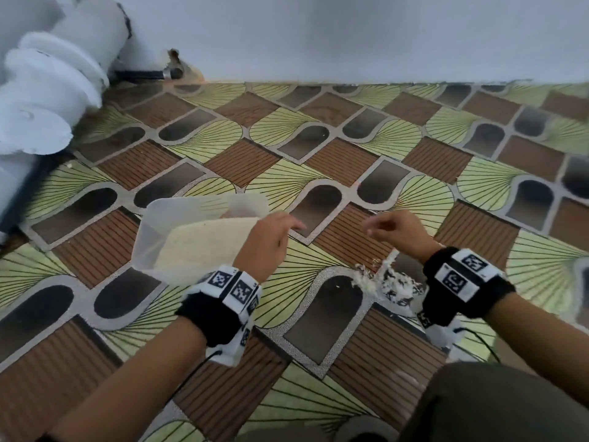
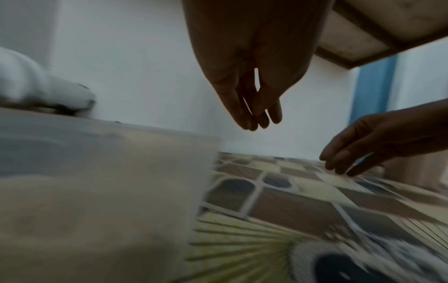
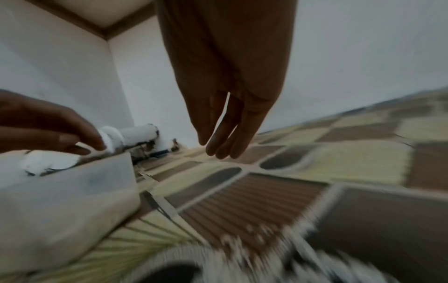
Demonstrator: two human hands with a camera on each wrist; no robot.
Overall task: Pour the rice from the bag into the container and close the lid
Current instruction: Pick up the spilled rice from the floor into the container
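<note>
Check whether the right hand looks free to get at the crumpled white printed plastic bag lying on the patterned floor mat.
Probably yes. The right hand hovers open and holds nothing, just beyond the crumpled white printed plastic bag, which lies beside that wrist with nothing on top. The left hand is off to the side, by the translucent plastic container.

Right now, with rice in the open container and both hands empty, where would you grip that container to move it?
Probably by its two short end walls, one hand on each, coming down from above. The container is a translucent, open-topped rectangular tub holding rice, so it should stay level. The left hand hovers by its right end; the right hand is further off.
</note>
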